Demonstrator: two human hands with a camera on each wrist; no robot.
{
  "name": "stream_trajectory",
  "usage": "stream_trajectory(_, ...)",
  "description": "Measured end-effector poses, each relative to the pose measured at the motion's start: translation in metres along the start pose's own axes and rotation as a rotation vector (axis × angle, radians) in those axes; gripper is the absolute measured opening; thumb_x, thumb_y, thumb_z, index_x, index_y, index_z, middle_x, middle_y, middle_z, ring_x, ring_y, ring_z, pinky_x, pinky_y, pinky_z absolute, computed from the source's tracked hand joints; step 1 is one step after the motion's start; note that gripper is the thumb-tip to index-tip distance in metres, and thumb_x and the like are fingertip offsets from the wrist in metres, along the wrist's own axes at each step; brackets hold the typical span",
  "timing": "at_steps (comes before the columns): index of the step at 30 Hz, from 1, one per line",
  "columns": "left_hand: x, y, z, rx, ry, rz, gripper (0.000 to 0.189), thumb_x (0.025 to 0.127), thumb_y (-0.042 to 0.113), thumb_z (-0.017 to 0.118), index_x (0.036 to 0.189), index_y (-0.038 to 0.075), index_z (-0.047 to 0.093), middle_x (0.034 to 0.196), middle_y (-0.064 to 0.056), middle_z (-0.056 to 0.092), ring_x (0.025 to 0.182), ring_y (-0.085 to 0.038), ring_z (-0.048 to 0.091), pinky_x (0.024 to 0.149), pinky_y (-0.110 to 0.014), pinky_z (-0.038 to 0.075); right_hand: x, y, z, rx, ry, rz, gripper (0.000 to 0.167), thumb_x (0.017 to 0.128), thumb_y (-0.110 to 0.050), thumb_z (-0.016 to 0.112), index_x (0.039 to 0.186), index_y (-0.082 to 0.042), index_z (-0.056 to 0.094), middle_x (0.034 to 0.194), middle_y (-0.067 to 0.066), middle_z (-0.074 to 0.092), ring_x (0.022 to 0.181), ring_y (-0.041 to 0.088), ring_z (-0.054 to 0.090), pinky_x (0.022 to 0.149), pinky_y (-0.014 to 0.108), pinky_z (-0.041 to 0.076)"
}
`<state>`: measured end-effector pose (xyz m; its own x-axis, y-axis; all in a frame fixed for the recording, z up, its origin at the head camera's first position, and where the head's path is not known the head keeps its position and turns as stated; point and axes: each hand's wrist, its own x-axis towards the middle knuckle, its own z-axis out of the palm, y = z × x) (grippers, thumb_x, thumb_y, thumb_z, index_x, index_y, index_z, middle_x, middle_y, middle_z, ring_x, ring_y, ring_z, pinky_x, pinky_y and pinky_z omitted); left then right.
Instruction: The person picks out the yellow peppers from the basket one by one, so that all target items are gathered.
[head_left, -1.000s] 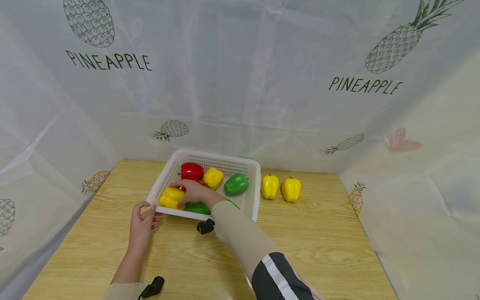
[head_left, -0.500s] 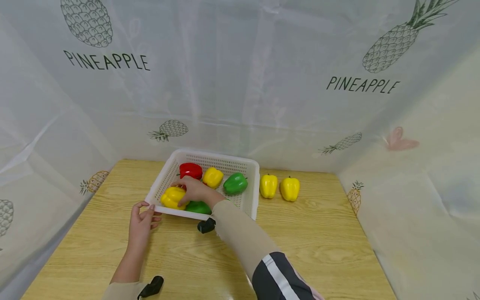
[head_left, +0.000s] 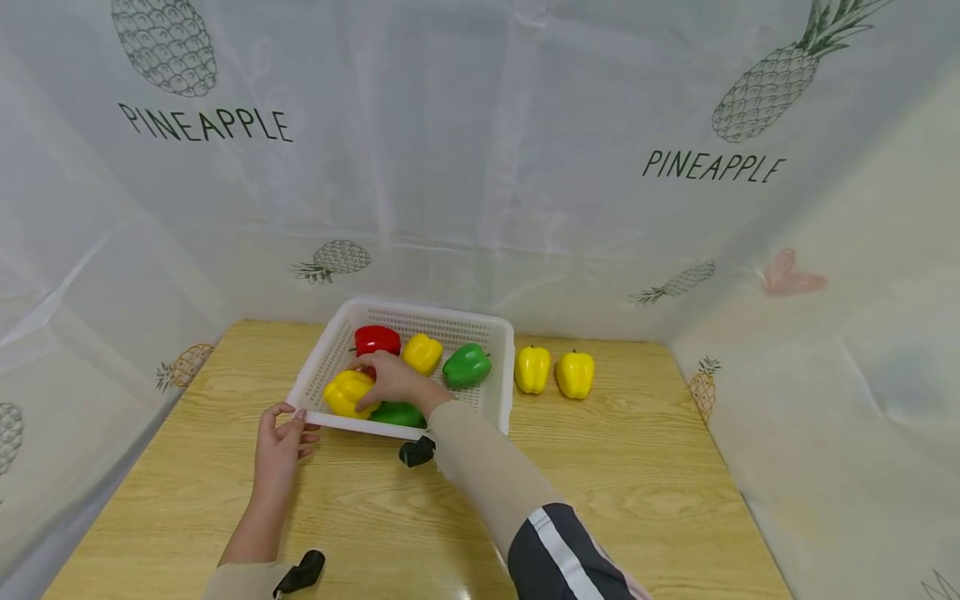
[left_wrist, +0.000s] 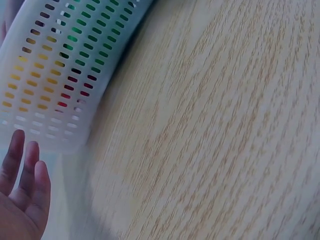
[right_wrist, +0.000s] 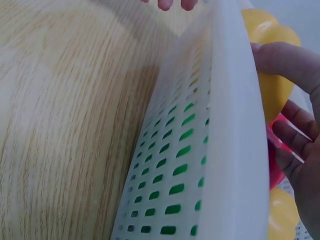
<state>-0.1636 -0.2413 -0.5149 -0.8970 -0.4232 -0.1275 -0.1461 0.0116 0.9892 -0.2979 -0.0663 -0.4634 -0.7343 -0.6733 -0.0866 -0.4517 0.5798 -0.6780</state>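
A white perforated plastic basket (head_left: 501,367) sits on the table with several bell peppers inside. My right hand (head_left: 397,383) reaches into its left part and grips a yellow bell pepper (head_left: 347,393), thumb on the near side and fingers on the far side. In the right wrist view, the thumb lies across this yellow pepper (right_wrist: 272,75), with a red pepper (right_wrist: 275,162) beneath the fingers. My left hand (head_left: 279,446) holds the basket's front left corner, thumb and index finger at the rim; its other fingers (left_wrist: 30,170) extend outside the wall.
Also in the basket are a red pepper (head_left: 377,340), another yellow one (head_left: 422,354), a green one (head_left: 467,365) and a green one (head_left: 399,414) by the front wall. Two yellow peppers (head_left: 532,370) stand right of the basket. A pineapple-print sheet (head_left: 450,167) hangs behind the wooden table (head_left: 600,483).
The gripped yellow pepper has shifted slightly right, away from the basket's left end, with my right hand. A red pepper near that hand has become mostly covered. My left hand stays at the corner.
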Motion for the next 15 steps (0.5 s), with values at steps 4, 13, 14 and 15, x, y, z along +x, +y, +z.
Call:
stream_trajectory(4,0.0,-0.003,0.0,0.014,-0.005,0.03,0.018,0.103,0.03,0.05,0.114,0.024,0.038,0.079,0.009,0.069,0.07,-0.013,0.066,0.062,-0.026,0.054,-0.003,0.006,-0.001,0.085,0.02,-0.012,0.065,0.071,-0.024,0.09,0.127,-0.021,0.057,0.125,-0.009,0.056,0.107,0.006,0.05,0.096,0.022,0.041)
stream_trajectory(13,-0.002,-0.002,0.001,0.009,0.003,0.025,0.018,0.102,0.033,0.051,0.112,0.026,0.038,0.08,0.007,0.07,0.07,-0.012,0.065,0.063,-0.025,0.053,-0.015,0.013,-0.01,0.259,0.016,0.01,0.058,0.072,-0.022,0.089,0.118,-0.027,0.055,0.115,-0.008,0.058,0.1,0.009,0.053,0.088,0.025,0.047)
stream_trajectory(14,-0.002,-0.002,0.001,0.006,0.002,0.024,0.018,0.102,0.033,0.051,0.112,0.026,0.038,0.08,0.007,0.07,0.07,-0.012,0.066,0.063,-0.025,0.053,-0.017,0.014,-0.011,0.274,0.018,0.012,0.058,0.072,-0.022,0.089,0.119,-0.026,0.055,0.114,-0.008,0.058,0.099,0.01,0.054,0.086,0.025,0.047)
stream_trajectory(15,-0.002,-0.002,0.001,0.004,0.005,0.021,0.017,0.102,0.033,0.051,0.112,0.026,0.038,0.079,0.008,0.069,0.07,-0.012,0.066,0.062,-0.025,0.053,-0.019,0.014,-0.013,0.286,0.02,0.011,0.058,0.072,-0.022,0.089,0.119,-0.026,0.055,0.113,-0.008,0.058,0.099,0.01,0.054,0.085,0.026,0.048)
